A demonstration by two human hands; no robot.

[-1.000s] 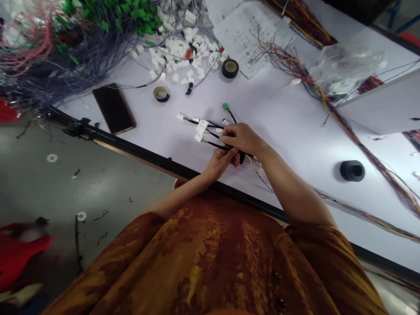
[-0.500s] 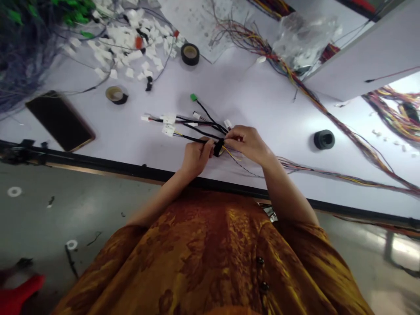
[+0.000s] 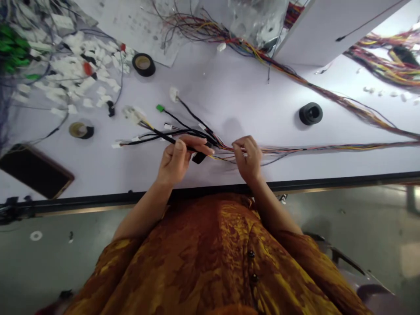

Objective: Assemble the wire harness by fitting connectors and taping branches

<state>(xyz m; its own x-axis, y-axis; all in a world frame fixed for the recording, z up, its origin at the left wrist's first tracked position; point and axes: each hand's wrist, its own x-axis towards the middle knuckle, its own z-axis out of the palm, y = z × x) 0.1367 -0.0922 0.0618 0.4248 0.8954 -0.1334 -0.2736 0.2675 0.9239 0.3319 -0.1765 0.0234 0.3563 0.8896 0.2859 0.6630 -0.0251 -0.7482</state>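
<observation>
My left hand (image 3: 175,162) is closed on a black-taped branch of a wire harness, its thumb on top and fingers pointing right. Under those fingers sits a black tape roll (image 3: 198,157), partly hidden, at the place where the branches meet. My right hand (image 3: 249,159) has its fingers curled around the loose coloured wires (image 3: 278,151) right of that spot. The branches fan out leftward, ending in a green connector (image 3: 160,108), a white connector (image 3: 173,93) and blurred white connectors (image 3: 133,114) beyond my left hand.
Two more tape rolls, one black (image 3: 143,64) and one nearly used up (image 3: 81,130), lie left, near a phone (image 3: 37,170). White connectors (image 3: 82,65) pile up behind. A black cylinder (image 3: 310,113) stands right. A long wire bundle (image 3: 315,89) crosses the back.
The view has swung right. My hands, earlier close together by the tape roll, have moved apart. My left hand has lifted one taped branch, and my right has shifted along the wires.
</observation>
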